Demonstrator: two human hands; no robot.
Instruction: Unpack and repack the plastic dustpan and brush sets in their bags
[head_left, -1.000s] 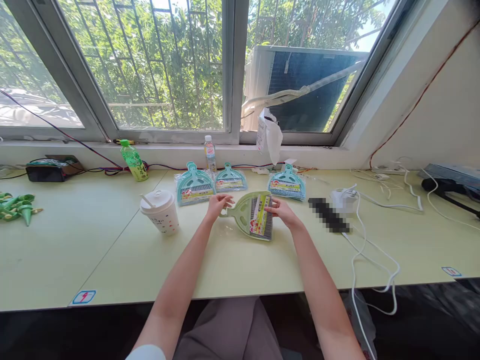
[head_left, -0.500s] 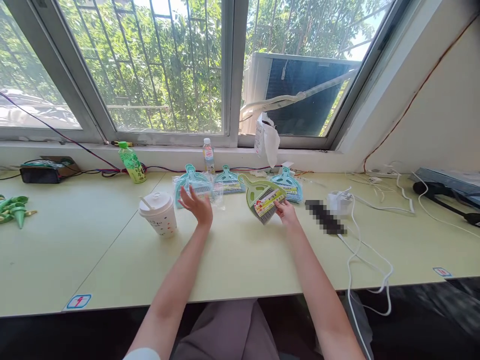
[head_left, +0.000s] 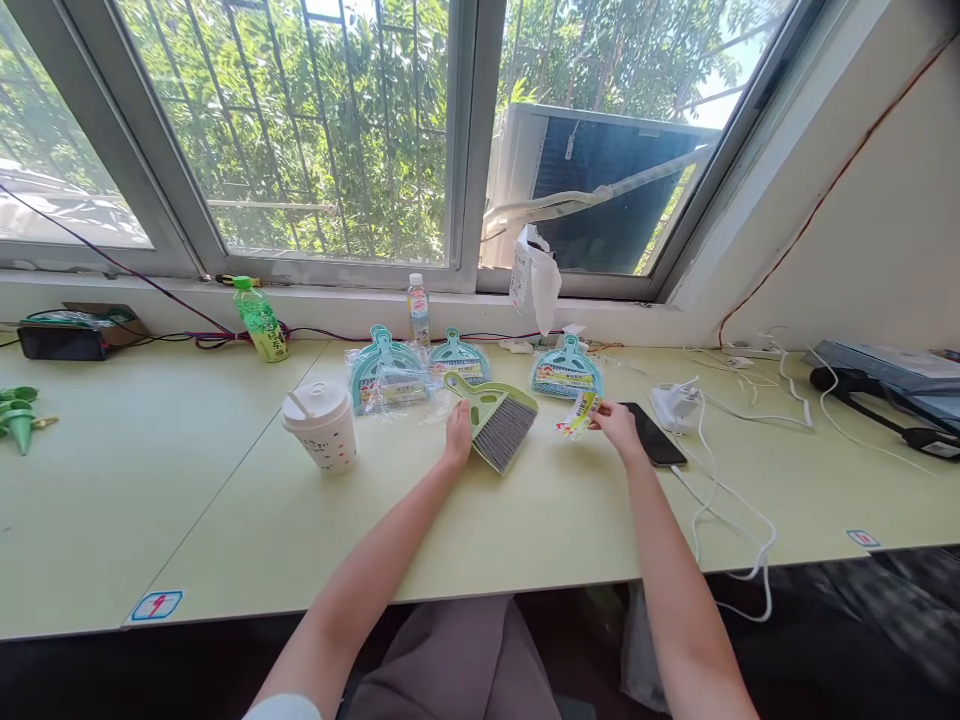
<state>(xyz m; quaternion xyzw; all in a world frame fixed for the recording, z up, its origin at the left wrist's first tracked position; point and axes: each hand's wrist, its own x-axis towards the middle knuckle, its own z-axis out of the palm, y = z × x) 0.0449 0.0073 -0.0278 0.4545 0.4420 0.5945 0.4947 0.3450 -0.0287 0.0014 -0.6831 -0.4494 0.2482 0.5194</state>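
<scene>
1. Nearest is the lap [head_left: 457, 660], at 6 o'clock from the pan [head_left: 489, 402], with the window [head_left: 465, 130] at 12.
2. Along the front edge of the table [head_left: 525, 540], one tag [head_left: 157, 605] lies at 8 o'clock and another [head_left: 862, 538] at 4.
3. The left hand [head_left: 459, 435] grasps the green pan at its 9 o'clock side; its fingers are mostly hidden behind. Whether the pan touches the table I cannot tell.
4. The pan is tilted, handle toward 10 o'clock, with the grey-bristled brush [head_left: 506, 435] in it facing up.
5. The right hand [head_left: 616, 424] pinches a yellow label [head_left: 577, 415] in its fingertips, at 3 o'clock, apart from the pan.
6. Just beside that hand, farther toward 3, lies the phone [head_left: 660, 440], then the charger [head_left: 679, 405] with white cables.
7. The lidded cup [head_left: 330, 435] stands at 9 o'clock, straw in.
8. Behind are three blue sets: one at 10 [head_left: 367, 385] under clear film [head_left: 401, 395], one at 11 [head_left: 459, 362], one at 2 [head_left: 568, 375].
9. By the wall, the green bottle [head_left: 261, 325] leans at 10, the clear bottle [head_left: 418, 315] stands at 11, and the tissue pack [head_left: 535, 280] is just past 12.
10. Outside, at 1 o'clock, is the aircon unit [head_left: 600, 200].
</scene>
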